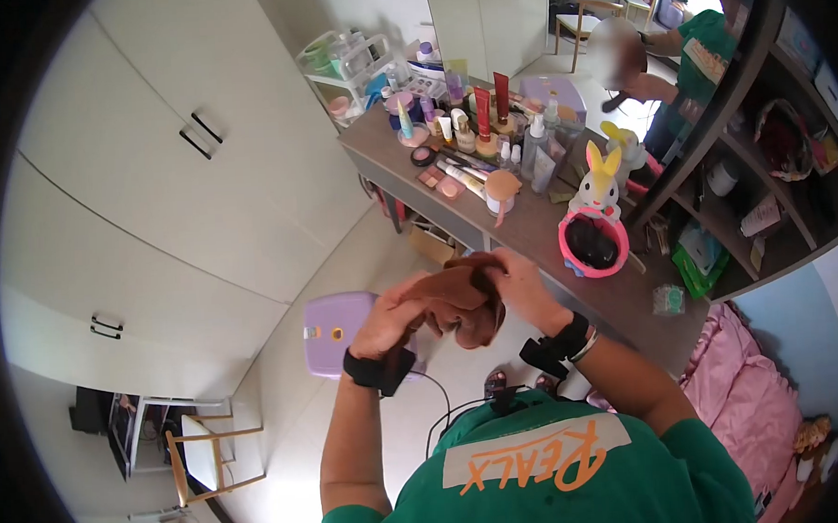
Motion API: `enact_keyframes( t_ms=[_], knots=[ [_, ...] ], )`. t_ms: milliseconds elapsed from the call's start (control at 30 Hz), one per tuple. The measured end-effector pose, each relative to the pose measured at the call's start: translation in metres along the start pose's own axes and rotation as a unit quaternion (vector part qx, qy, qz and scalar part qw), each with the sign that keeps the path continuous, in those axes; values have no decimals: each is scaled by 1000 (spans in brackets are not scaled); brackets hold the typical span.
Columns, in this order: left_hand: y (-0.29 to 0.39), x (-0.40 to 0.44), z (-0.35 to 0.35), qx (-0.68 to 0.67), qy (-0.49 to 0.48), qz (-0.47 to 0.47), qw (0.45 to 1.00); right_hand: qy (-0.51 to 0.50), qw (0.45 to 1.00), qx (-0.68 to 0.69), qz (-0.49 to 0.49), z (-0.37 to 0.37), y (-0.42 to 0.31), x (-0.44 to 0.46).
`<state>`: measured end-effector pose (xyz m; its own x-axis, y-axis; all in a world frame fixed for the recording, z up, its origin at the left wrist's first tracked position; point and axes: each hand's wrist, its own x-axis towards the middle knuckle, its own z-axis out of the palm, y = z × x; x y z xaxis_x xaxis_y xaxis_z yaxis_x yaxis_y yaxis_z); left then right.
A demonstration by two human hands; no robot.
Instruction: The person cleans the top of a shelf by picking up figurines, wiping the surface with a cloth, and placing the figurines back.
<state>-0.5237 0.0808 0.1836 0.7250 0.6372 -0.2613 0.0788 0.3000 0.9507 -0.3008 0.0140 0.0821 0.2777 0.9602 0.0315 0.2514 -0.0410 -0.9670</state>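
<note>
In front of my chest, a bunched, soft brown cloth item hangs between both hands, above the floor and beside the dressing table. Its folds hide what kind of item it is. My left hand is closed around its left side, with the fingers partly covered by the fabric. On the opposite side, my right hand grips its upper edge. Both wrists wear black straps, and a cable runs down near the left one.
The dressing table carries cosmetics bottles, tubes and a rabbit-shaped holder. A mirror stands behind it, beside open shelves. A lilac stool is on the floor to the left. Pink bedding lies right.
</note>
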Motion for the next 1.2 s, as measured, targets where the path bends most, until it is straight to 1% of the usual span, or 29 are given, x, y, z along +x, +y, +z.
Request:
enact_keyframes(
  t_ms=[33,67,100,133,167,200,233,267,300,333,367,400,500,533,600,633,700,733,833,933,1033,1067,1100,1133,1167,1200],
  knots=[
    [0,-2,-8,-2,18,-4,1000,7,998,38,41,-11,-1,1],
    [-2,-8,-20,-48,59,1,997,14,994,77,81,-21,-5,1],
    [-3,-12,-29,-94,99,6,991,10,965,228,127,-29,-10,1],
    [6,-9,-22,-87,167,51,981,5,912,374,169,-37,-19,-1],
    [2,-7,-23,-116,195,66,972,1,834,511,205,-44,-29,-4],
    [-7,-3,-26,-146,222,83,960,-1,828,521,210,-49,-37,-8],
    [-18,3,-30,-176,249,98,947,-7,833,516,201,-51,-36,-9],
    [-27,13,-28,-266,279,69,920,-13,838,510,194,-53,-36,-11],
    [-33,13,-28,-328,224,66,915,-18,843,505,186,-54,-35,-12],
    [-35,9,-25,-389,169,62,904,-28,908,380,177,-54,-34,-15],
    [-36,6,-22,-447,114,56,885,-38,954,247,167,-54,-33,-18],
    [-43,11,-23,-457,157,37,875,-49,981,108,152,-54,-33,-20],
    [-37,26,-2,-416,259,47,870,-65,985,78,141,-36,-31,-26],
    [-39,29,-1,-420,243,42,873,-71,963,169,200,-31,-30,-28],
    [-48,37,2,-427,208,32,880,-86,933,277,213,-18,-27,-28],
    [-47,38,10,-437,199,43,876,-94,914,330,217,-13,-27,-28],
    [-44,39,31,-455,180,63,870,-115,876,436,170,-7,-31,-31],
    [-45,41,37,-441,149,76,882,-125,853,486,145,-7,-32,-32],
    [-35,42,52,-389,142,47,909,-203,789,562,144,-16,-34,-27],
    [-14,44,55,-412,114,32,903,-130,847,500,126,-25,-47,-29],
    [4,47,60,-372,62,11,926,-95,829,545,81,-42,-74,-38],
    [-40,74,30,-318,66,62,944,-60,827,552,91,-44,-84,-45],
    [-48,69,29,-242,79,115,960,-23,828,554,90,-43,-94,-55],
    [-47,75,39,-234,61,134,961,22,833,549,70,-48,-101,-55],
    [-45,81,49,-226,43,153,961,52,844,524,97,-49,-93,-42],
    [-40,77,60,-294,38,133,946,74,899,430,38,-53,-93,-41]
  ],
)
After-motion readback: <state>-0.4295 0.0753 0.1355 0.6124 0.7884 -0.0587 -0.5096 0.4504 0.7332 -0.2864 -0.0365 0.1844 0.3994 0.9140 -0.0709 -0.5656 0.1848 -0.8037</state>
